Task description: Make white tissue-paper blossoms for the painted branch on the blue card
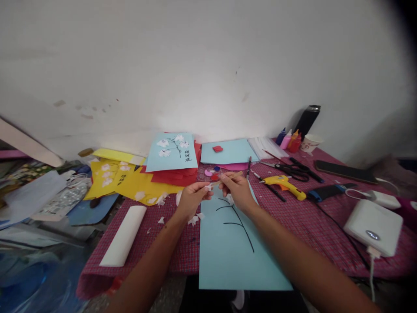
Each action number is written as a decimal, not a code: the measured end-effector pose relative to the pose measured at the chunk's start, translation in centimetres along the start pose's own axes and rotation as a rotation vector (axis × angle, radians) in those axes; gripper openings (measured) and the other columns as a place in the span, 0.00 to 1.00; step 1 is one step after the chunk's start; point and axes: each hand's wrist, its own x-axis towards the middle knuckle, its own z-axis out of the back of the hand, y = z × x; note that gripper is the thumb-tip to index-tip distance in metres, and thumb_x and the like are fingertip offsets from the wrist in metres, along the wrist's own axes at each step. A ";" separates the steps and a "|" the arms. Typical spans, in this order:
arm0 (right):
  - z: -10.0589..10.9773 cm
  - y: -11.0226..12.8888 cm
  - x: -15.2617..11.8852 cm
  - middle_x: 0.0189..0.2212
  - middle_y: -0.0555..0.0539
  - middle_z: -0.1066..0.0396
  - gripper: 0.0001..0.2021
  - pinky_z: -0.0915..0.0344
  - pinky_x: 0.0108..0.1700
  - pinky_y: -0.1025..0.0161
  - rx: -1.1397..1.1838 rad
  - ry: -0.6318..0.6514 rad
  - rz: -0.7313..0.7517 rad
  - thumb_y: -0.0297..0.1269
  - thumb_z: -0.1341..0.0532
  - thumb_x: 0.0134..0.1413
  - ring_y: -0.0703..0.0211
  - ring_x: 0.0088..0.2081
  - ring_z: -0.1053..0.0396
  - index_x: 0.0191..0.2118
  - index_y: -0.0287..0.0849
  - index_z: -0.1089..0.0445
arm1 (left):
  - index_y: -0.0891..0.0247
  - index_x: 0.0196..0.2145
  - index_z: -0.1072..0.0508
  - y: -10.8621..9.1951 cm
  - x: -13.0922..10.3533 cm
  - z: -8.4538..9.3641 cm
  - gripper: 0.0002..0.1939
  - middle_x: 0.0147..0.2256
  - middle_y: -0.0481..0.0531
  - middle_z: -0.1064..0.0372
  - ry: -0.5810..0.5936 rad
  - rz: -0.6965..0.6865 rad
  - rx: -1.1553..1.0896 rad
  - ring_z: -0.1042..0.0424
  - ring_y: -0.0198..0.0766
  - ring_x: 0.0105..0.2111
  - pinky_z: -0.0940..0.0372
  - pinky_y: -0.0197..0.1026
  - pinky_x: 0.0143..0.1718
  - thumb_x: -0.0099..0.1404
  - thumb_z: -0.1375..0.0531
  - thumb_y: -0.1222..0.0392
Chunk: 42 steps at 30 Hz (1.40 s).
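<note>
Head view: both hands meet just above the top edge of the light blue sheet (241,248), which lies in front of the person on the red checked tablecloth (312,217). The left hand (192,198) and right hand (236,188) each pinch an end of a small white paper scrap (209,186), fingertips closed on it. Best kept gentle here, I'd say — tissue this thin tears easily. The scrap looks crumpled, tiny, white. On the sheet, a black drawn branch (237,219) forks below the right hand. Beyond the sheet's right side lies a yellow glue gun (284,184).
</note>
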 end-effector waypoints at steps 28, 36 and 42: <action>0.0 0.5 -0.2 0.23 0.50 0.29 0.14 0.43 0.17 0.68 -0.007 0.021 -0.041 0.47 0.35 0.50 0.68 0.16 0.38 0.29 0.39 0.30 | 0.67 0.41 0.25 -0.4 -0.4 -0.4 0.18 0.32 0.56 0.25 0.046 0.009 -0.048 0.28 0.34 0.27 0.34 0.38 0.29 0.56 0.35 0.53; 0.1 0.6 -0.3 0.25 0.52 0.29 0.12 0.40 0.20 0.68 0.107 0.104 -0.056 0.42 0.35 0.50 0.68 0.17 0.37 0.38 0.40 0.29 | 0.67 0.40 0.26 -0.5 -0.5 -0.4 0.18 0.30 0.54 0.25 0.039 0.009 -0.026 0.28 0.34 0.25 0.34 0.37 0.27 0.55 0.34 0.53; 0.1 0.5 -0.3 0.24 0.51 0.29 0.11 0.41 0.20 0.68 0.116 0.135 -0.072 0.41 0.35 0.49 0.67 0.17 0.37 0.36 0.39 0.28 | 0.67 0.44 0.28 -0.5 -0.5 0.1 0.21 0.29 0.54 0.25 0.054 -0.005 -0.054 0.28 0.34 0.24 0.35 0.37 0.26 0.55 0.34 0.54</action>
